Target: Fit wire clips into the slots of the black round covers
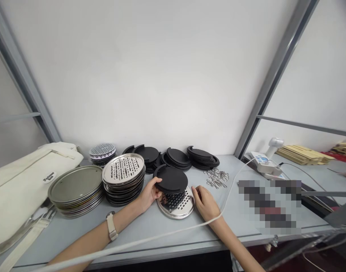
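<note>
My left hand [150, 194] is closed on the edge of a round black plastic disc [171, 179] with a raised curved rim, held tilted. Beneath the disc, a shiny round metal grater plate [186, 200] with rows of slots lies on the table and is partly hidden. My right hand [206, 204] is at the plate's right rim, its fingers curled against the edge. Behind them are several more black discs [177, 156] in overlapping piles. Small metal hooks or clips [217, 178] lie in a loose heap to the right.
On the left stand a tall stack of grater plates [123, 170], a stack of round metal plates [76, 185] and smaller perforated discs [102, 149]. A cream bag [28, 189] lies beyond. A white cable [161, 235] crosses in front; a white device [265, 162] stands right.
</note>
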`<action>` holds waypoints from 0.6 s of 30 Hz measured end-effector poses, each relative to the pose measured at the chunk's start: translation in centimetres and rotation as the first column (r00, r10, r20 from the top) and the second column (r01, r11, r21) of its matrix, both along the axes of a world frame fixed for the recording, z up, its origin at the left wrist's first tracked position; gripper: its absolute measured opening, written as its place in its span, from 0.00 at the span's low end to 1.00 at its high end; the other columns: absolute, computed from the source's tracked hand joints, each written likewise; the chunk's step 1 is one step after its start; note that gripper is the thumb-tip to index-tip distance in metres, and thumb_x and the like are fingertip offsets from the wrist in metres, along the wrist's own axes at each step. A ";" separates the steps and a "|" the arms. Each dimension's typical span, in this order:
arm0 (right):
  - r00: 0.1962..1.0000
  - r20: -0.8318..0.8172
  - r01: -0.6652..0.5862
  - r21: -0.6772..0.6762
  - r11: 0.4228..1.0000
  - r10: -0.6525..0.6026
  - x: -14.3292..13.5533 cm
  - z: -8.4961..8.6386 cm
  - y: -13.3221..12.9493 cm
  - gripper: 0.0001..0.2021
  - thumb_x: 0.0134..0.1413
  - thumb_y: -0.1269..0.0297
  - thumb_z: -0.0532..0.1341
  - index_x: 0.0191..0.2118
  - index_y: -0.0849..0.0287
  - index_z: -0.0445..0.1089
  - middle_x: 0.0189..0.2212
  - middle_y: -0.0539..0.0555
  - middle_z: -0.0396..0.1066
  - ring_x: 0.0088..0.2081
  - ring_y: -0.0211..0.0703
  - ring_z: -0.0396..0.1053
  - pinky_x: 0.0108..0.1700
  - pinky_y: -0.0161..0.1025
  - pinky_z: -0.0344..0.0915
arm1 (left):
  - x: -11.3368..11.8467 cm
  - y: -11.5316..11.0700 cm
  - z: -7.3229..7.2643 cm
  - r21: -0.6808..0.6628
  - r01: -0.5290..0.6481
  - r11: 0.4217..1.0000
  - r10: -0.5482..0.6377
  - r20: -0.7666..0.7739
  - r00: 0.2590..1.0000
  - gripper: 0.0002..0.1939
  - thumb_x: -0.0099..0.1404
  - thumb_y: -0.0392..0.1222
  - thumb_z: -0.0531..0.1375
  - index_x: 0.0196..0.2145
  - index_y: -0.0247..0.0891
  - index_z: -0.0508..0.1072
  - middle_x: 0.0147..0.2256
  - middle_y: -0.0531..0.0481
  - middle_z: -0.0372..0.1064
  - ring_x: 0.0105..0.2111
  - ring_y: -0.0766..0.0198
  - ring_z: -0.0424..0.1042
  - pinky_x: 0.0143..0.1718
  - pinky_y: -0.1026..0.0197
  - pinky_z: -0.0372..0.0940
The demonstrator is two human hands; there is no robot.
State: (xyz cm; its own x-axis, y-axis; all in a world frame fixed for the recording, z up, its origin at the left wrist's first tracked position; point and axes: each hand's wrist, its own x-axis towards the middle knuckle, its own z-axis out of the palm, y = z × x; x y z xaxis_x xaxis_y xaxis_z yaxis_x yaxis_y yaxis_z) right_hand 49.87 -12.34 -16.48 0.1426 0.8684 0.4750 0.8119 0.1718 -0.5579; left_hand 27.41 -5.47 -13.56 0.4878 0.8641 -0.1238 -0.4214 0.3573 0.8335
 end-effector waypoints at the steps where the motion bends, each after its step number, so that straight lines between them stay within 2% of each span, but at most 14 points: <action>1: 0.999 -0.034 -0.008 -0.009 1.000 0.008 -0.1 -0.1 0.0 0.21 0.62 0.47 0.44 0.24 0.54 0.55 0.22 0.55 0.65 0.26 0.45 0.64 0.32 0.42 0.60 | 0.0 0.1 -0.1 -0.006 0.001 1.000 -0.001 0.001 1.000 0.10 0.55 0.41 0.60 0.24 0.36 0.62 0.19 0.58 0.60 0.15 0.75 0.55 0.16 0.69 0.50; 4: 0.978 -0.207 -0.037 -0.071 0.997 0.022 -0.7 0.0 -0.2 0.21 0.59 0.44 0.46 0.26 0.55 0.57 0.21 0.53 0.65 0.25 0.44 0.64 0.30 0.41 0.59 | 0.0 0.3 -0.4 -0.018 -0.008 1.000 0.008 0.000 1.000 0.09 0.55 0.41 0.60 0.25 0.36 0.62 0.20 0.58 0.60 0.14 0.76 0.54 0.15 0.70 0.49; 6: 0.934 -0.355 -0.093 -0.113 0.989 0.047 -1.1 0.3 -0.5 0.19 0.57 0.43 0.49 0.31 0.55 0.58 0.20 0.49 0.64 0.23 0.42 0.63 0.28 0.39 0.58 | 0.0 0.4 -0.4 -0.039 -0.014 0.999 0.014 0.004 1.000 0.09 0.54 0.40 0.61 0.25 0.35 0.63 0.21 0.57 0.61 0.14 0.77 0.53 0.14 0.71 0.48; 10: 0.752 -0.645 -0.263 -0.110 0.959 0.132 -1.9 0.8 -1.0 0.24 0.49 0.40 0.57 0.39 0.56 0.55 0.15 0.41 0.58 0.18 0.38 0.58 0.23 0.35 0.54 | 0.1 0.3 -0.3 -0.076 -0.010 0.997 0.011 0.003 1.000 0.09 0.53 0.39 0.61 0.24 0.35 0.62 0.21 0.57 0.61 0.13 0.77 0.52 0.11 0.71 0.45; 12: 0.640 -0.761 -0.277 -0.096 0.956 0.109 -2.2 1.0 -0.9 0.28 0.43 0.40 0.61 0.41 0.56 0.54 0.14 0.39 0.56 0.17 0.37 0.57 0.22 0.34 0.54 | 0.1 0.2 -0.1 -0.097 -0.004 0.995 0.006 0.026 1.000 0.09 0.53 0.39 0.61 0.23 0.35 0.62 0.20 0.57 0.61 0.13 0.77 0.52 0.11 0.71 0.45; 15: 0.522 -0.853 -0.150 -0.077 0.986 0.013 -1.6 1.1 -0.7 0.31 0.39 0.42 0.64 0.43 0.57 0.56 0.16 0.41 0.61 0.19 0.39 0.62 0.23 0.35 0.57 | 0.0 -0.1 0.4 -0.127 -0.010 0.992 0.021 0.089 0.996 0.08 0.51 0.37 0.61 0.23 0.35 0.63 0.20 0.57 0.60 0.14 0.76 0.54 0.12 0.71 0.47; 18: 0.423 -0.904 0.075 -0.038 0.996 -0.066 0.1 0.8 -0.5 0.29 0.41 0.44 0.64 0.45 0.55 0.56 0.22 0.45 0.67 0.23 0.41 0.67 0.27 0.36 0.63 | -0.1 -0.2 0.8 -0.161 -0.030 0.987 0.046 0.096 0.994 0.08 0.50 0.38 0.60 0.22 0.36 0.62 0.18 0.58 0.57 0.14 0.75 0.54 0.11 0.71 0.46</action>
